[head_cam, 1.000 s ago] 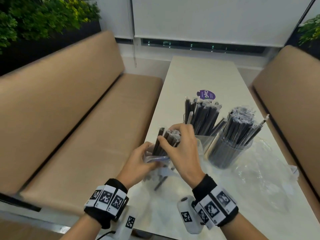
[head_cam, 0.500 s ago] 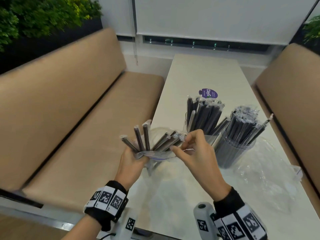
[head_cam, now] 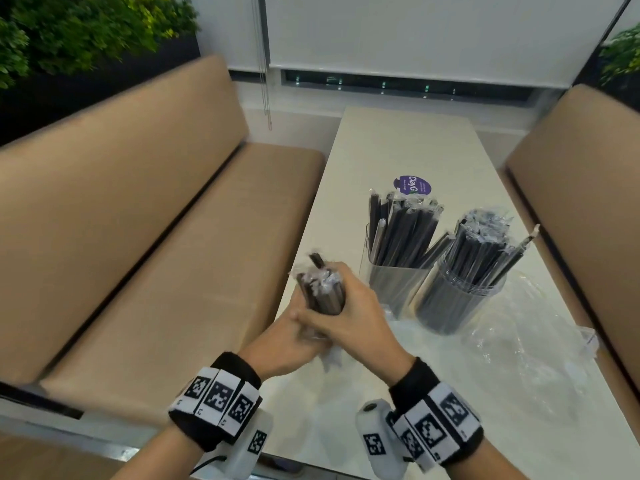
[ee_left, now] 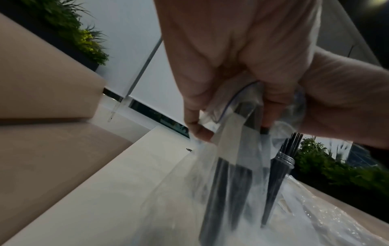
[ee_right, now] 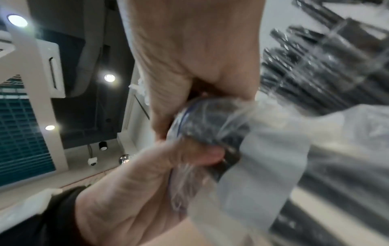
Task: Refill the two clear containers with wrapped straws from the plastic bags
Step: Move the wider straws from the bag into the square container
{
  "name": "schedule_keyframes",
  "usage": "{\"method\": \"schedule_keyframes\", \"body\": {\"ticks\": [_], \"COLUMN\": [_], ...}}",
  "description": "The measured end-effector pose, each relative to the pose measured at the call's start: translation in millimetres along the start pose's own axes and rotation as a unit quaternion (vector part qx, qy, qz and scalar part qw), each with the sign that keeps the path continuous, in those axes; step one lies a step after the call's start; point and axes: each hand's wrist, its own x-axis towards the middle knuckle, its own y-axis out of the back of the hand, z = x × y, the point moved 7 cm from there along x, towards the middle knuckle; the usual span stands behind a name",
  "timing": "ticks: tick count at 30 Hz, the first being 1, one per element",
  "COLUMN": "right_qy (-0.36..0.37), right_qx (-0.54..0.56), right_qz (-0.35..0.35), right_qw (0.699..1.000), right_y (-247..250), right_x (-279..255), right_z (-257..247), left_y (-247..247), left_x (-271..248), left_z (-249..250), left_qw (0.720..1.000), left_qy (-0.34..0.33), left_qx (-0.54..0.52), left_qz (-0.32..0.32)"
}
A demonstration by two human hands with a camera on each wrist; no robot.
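A bundle of black wrapped straws [head_cam: 322,289] stands almost upright over the table's near left edge, its lower part inside a clear plastic bag [ee_left: 210,183]. My right hand [head_cam: 349,306] grips the bundle just below its tops. My left hand [head_cam: 298,323] sits lower and curls round the bag's mouth and the straws in it. The right wrist view shows the bundle [ee_right: 210,123], blurred, between both hands. Just right of my hands stand a square clear container [head_cam: 391,285] and a round clear container [head_cam: 453,299], both packed with straws.
An empty crumpled plastic bag [head_cam: 519,341] lies on the white table [head_cam: 398,150] to the right of the containers. A purple sticker [head_cam: 412,184] lies behind them. Tan bench seats [head_cam: 173,271] flank the table on both sides.
Half a second ago the straws fanned out of the bag in my left hand. Now they are gathered into one upright bundle, and my right hand has closed round it.
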Motion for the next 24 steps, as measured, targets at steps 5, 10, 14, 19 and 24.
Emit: {"method": "schedule_keyframes", "body": {"ticks": [5, 10, 14, 19, 24], "right_qy": [-0.071, -0.072, 0.048, 0.145, 0.102], "right_qx": [0.094, 0.24, 0.276, 0.238, 0.103], "right_qz": [0.175, 0.245, 0.274, 0.339, 0.313], "right_qw": [0.977, 0.937, 0.92, 0.899, 0.938], "right_y": [26, 96, 164, 208, 172], "right_x": [4, 18, 33, 62, 84], "right_z": [20, 2, -59, -96, -66], "left_y": [0, 15, 15, 6, 42], "left_x": [-3, -8, -17, -14, -24], "left_z": [2, -8, -40, -68, -93], "left_qw": [0.997, 0.995, 0.979, 0.964, 0.953], "left_qy": [0.014, 0.085, 0.189, 0.266, 0.26], "left_qx": [0.054, -0.011, -0.06, -0.015, -0.069], "left_qz": [-0.055, -0.051, -0.051, -0.028, 0.142]}}
